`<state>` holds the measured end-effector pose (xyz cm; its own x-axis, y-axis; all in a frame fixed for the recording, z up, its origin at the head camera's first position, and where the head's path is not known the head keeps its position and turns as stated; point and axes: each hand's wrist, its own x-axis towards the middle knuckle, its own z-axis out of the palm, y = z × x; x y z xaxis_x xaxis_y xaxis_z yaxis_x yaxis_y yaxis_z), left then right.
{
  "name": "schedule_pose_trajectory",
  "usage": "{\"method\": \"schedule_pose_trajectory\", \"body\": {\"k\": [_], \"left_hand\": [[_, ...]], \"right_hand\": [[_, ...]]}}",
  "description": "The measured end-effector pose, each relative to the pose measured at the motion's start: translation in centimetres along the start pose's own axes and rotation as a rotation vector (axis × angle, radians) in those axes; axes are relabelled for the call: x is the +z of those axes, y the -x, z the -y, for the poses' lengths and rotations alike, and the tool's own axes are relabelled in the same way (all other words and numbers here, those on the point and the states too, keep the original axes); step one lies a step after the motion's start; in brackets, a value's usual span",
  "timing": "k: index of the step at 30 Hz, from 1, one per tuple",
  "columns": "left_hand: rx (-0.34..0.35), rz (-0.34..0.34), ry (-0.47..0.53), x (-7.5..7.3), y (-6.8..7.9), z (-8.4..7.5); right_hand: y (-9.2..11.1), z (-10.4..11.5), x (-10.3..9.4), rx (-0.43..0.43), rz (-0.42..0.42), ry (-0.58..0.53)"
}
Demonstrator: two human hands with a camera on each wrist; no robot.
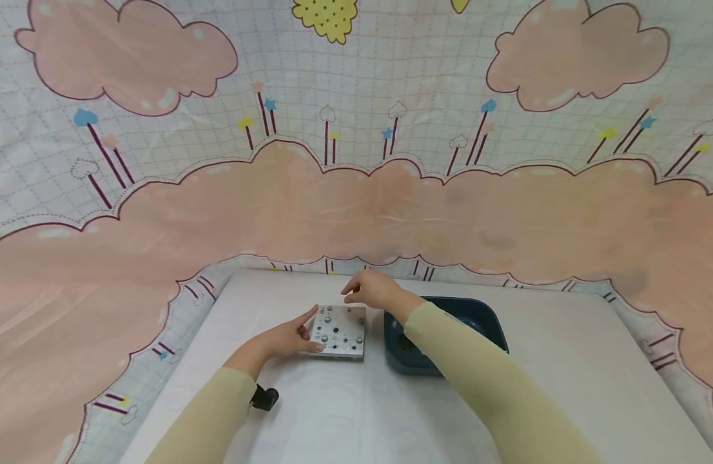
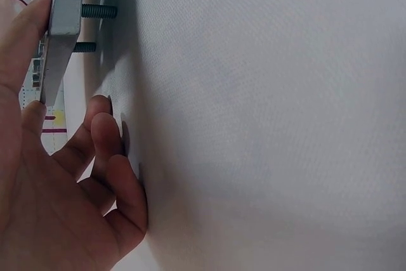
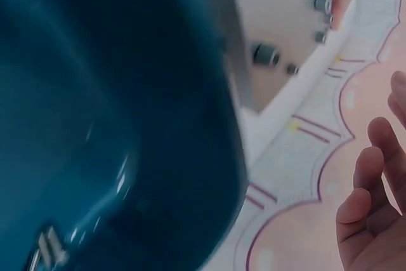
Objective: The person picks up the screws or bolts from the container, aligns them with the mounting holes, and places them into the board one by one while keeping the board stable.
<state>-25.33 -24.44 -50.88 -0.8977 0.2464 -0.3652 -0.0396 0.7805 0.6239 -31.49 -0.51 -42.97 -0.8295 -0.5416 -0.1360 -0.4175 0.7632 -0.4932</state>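
My left hand (image 1: 287, 336) holds a flat silver metal plate (image 1: 346, 330) by its left side, thumb and forefinger at its edges. Studs and dark holes dot its top, and in the left wrist view threaded bolts (image 2: 99, 11) stick out beneath the plate (image 2: 66, 4). The other left fingers curl beside the white tabletop. Past the plate's far right corner, my right hand (image 1: 372, 289) hovers with bent fingers. The right wrist view shows those fingers (image 3: 371, 172) loosely curled, nothing visible in them.
A dark blue plastic bin (image 1: 401, 364) stands just right of the plate, under my right forearm. Small metal pieces (image 3: 49, 249) lie inside it. A cloud-patterned cloth (image 1: 356, 212) rises behind the white table (image 1: 310, 425).
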Motion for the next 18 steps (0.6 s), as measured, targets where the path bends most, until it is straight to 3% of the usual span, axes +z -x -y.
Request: {"method": "schedule_pose_trajectory", "body": {"k": [8,18], "left_hand": [[0.025,0.008,0.022,-0.2,0.4,-0.2],[0.031,0.023,0.039,-0.2,0.5,-0.5]], "right_hand": [[4.0,-3.6,-2.5,-0.012,0.001,0.030],[9.2,-10.0,-4.3,-0.077,0.009,0.118]]}}
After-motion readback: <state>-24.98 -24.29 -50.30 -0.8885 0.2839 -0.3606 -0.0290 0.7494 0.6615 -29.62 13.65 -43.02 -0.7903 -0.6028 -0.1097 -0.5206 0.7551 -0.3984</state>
